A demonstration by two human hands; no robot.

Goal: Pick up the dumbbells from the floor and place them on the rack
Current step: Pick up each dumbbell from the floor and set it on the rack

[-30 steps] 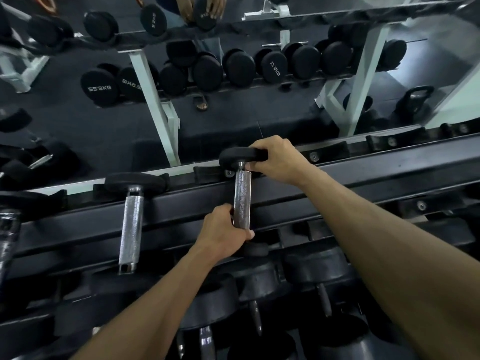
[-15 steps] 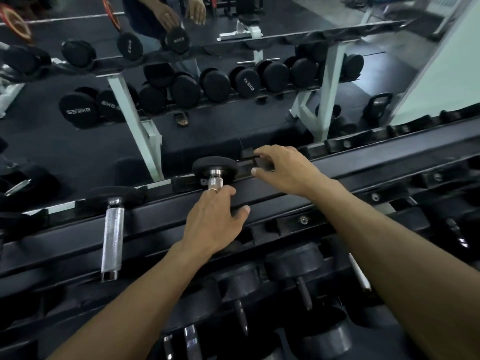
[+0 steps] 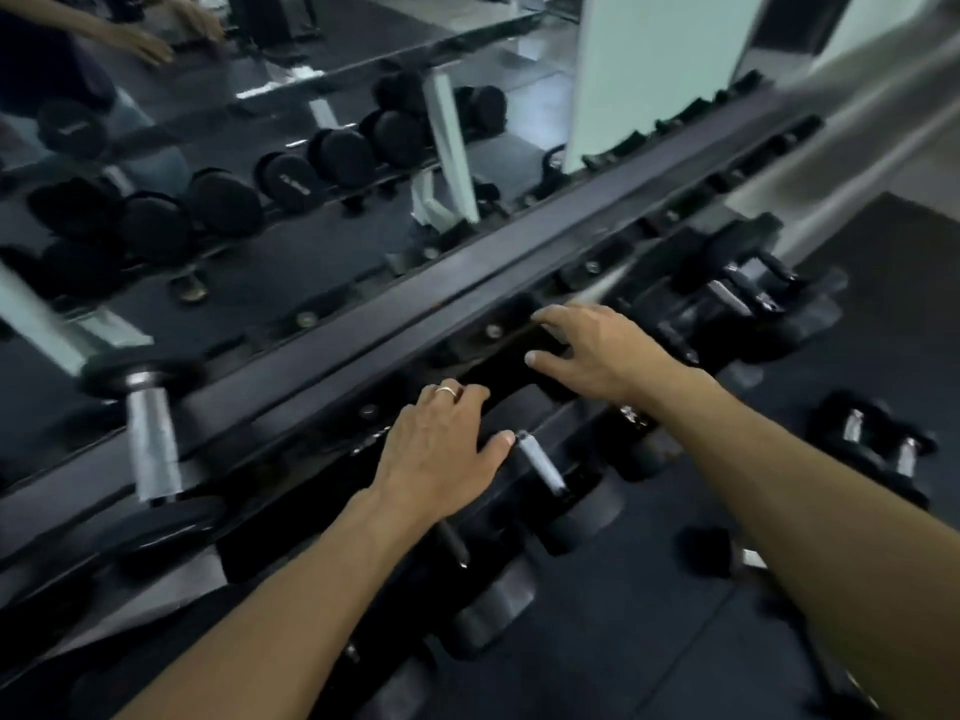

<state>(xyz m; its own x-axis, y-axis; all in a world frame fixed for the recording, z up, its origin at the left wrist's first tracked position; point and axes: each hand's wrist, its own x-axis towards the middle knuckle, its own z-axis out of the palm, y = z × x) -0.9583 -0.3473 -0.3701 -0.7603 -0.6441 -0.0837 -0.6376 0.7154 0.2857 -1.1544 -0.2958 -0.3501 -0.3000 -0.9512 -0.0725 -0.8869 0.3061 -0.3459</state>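
A black dumbbell rack (image 3: 332,371) runs diagonally across the view in front of a mirror. One dumbbell with a chrome handle (image 3: 150,439) lies across its top rails at the left. My left hand (image 3: 441,444) hovers flat over the rack's front rail, fingers apart, holding nothing. My right hand (image 3: 602,356) is spread open above the rack further right, also empty. A pair of small dumbbells (image 3: 878,454) lies on the black floor at the right. Another dumbbell (image 3: 722,556) on the floor is partly hidden by my right forearm.
Lower rack tiers hold several black dumbbells (image 3: 545,470), more at the far right end (image 3: 737,298). The mirror (image 3: 291,148) reflects the rack, its white legs and a person's hands. Black rubber flooring (image 3: 649,641) spreads at the lower right.
Both hands have let go of the dumbbell set on the top rails and moved right along the rack, now open. The view has swung right, bringing the floor dumbbells into sight.
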